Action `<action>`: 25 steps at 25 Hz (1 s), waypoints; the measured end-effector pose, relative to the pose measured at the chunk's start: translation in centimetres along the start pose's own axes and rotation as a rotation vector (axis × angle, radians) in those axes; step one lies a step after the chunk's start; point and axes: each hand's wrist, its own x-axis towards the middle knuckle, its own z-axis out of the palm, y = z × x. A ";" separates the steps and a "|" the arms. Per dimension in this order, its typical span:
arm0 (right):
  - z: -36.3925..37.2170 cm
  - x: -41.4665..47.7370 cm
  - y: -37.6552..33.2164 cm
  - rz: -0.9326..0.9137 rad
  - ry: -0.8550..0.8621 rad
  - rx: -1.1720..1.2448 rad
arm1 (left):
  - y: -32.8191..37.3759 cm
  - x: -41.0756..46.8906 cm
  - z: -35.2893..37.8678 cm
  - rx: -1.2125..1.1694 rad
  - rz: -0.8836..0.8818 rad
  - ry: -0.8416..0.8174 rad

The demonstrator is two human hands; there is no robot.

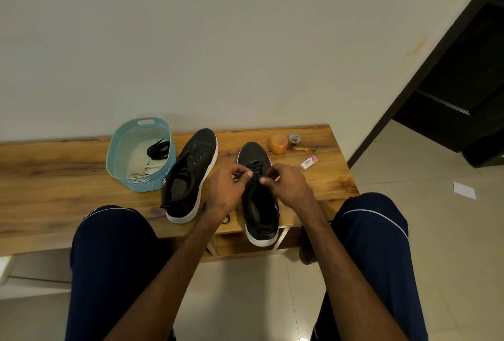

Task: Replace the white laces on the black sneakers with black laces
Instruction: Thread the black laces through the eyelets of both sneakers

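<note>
Two black sneakers with white soles stand on a wooden table [54, 171]. The left sneaker [191, 174] has bare eyelets and no lace. The right sneaker [259, 204] carries a black lace [256, 167] through its front eyelets. My left hand [227, 190] pinches one end of that lace over the shoe. My right hand [289, 185] pinches the other end beside it. A light blue basket [117, 149] at the left holds a coiled black lace [158, 148] and white laces [148, 170].
An orange jar [278, 143], a small tape roll [294, 139], a pencil-like stick [305, 149] and an eraser box [309, 162] lie at the table's right end. The sneaker's heel overhangs the front edge. My knees flank the table. A dark doorway [463, 81] stands at right.
</note>
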 end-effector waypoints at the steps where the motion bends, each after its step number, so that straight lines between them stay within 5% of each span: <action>1: 0.5 -0.1 0.3 0.035 -0.032 -0.043 | -0.2 0.0 0.4 0.035 0.002 0.008; 25: 2.5 0.9 2.9 0.201 -0.041 0.222 | -0.9 0.7 4.3 0.642 0.280 -0.061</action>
